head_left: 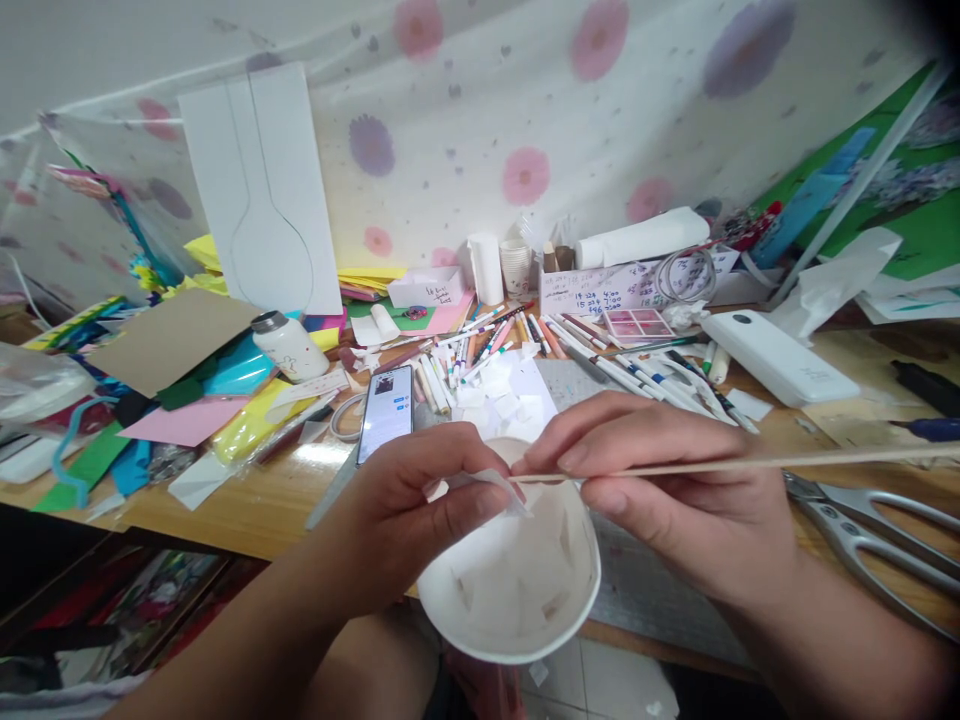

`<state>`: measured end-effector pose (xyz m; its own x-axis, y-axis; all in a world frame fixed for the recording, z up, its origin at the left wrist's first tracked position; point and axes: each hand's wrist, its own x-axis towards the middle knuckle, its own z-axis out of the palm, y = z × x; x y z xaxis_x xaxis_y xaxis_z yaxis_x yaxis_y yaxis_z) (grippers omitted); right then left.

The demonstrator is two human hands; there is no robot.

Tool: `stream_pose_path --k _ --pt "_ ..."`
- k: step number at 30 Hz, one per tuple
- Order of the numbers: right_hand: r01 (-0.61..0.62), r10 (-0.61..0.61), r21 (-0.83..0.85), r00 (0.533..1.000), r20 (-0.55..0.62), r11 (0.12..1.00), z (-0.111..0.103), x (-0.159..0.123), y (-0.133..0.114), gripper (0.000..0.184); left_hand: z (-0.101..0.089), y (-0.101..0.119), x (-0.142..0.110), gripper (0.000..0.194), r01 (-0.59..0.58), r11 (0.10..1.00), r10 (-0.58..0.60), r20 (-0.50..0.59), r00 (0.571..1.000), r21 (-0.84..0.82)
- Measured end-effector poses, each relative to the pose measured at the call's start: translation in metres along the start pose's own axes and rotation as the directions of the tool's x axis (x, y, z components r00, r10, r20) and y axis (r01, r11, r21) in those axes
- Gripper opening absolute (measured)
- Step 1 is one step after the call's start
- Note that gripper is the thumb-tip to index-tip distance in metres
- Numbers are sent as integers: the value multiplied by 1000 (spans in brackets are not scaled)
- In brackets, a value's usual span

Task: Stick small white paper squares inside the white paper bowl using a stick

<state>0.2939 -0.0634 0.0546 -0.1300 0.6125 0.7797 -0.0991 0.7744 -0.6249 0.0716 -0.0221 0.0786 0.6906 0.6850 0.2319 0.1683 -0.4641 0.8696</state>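
Observation:
My left hand (412,515) pinches a small piece of thin white paper (519,503) between thumb and forefinger. In my right hand (675,490) lies a long thin wooden stick (832,461), gripped by thumb and fingers, its tip at the paper piece. Whether the tip presses on the paper or only overlaps it is hard to tell. Right below both hands is a white paper bowl (435,610) with its open side toward me. A few darker patches show on its inner wall. My hands cover part of its far rim.
Metal scissors (855,540) lie at the right. Behind the bowl are a phone (385,412), torn white paper bits (499,385) and several markers (600,360). A white power bank (780,357) sits back right. Coloured sheets (187,420) and a white bottle (289,347) crowd the left.

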Motion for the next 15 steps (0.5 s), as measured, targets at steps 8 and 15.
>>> stream_pose_path --k 8,15 --pt "0 0 -16 1000 26 1000 1 1 0 13 0 0 0 26 23 999 -23 -2 1000 -25" --pt "-13 12 30 1000 17 999 1 1 0 14 -2 -2 -3 21 134 962 -144 -26 989 -237"
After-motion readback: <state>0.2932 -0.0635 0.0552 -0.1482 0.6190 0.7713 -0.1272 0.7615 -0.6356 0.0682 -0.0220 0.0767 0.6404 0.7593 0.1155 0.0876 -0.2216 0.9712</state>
